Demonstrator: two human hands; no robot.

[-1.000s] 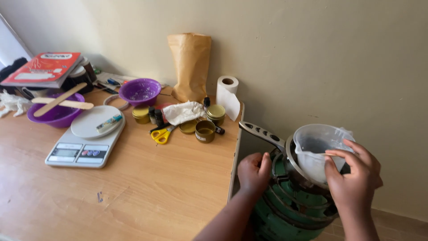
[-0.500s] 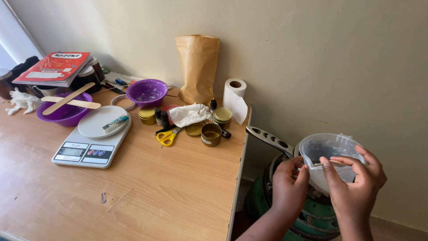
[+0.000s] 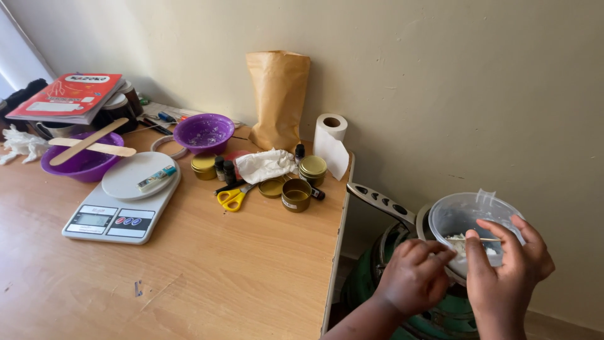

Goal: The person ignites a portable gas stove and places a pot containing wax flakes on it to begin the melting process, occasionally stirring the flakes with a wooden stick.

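Both hands grasp a clear plastic measuring jug (image 3: pixel 473 220) holding white flakes, above a green gas burner (image 3: pixel 377 286) beside the wooden desk (image 3: pixel 220 264): left hand (image 3: pixel 412 277) at its rim, right hand (image 3: pixel 506 271) gripping its side.

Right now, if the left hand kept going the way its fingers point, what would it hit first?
The left hand points right, toward the clear plastic jug. It would likely meet the jug's near wall first; its fingertips look almost there, though depth is unclear.
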